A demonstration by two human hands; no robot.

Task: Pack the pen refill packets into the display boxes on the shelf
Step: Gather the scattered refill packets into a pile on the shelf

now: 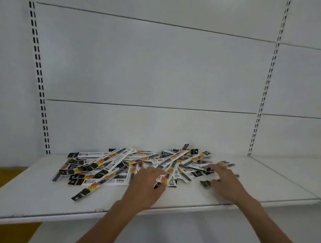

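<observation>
A loose heap of several pen refill packets, long and narrow, white with black ends and orange-yellow labels, lies spread across the middle of a white shelf. My left hand rests at the heap's front edge, its fingers pinching the near end of one packet. My right hand lies flat on the right side of the heap, fingers spread over several packets, holding none. No display box is in view.
The shelf's back panel is bare white, with slotted uprights at left and right. A neighbouring shelf continues to the right. Yellow flooring shows at the lower left.
</observation>
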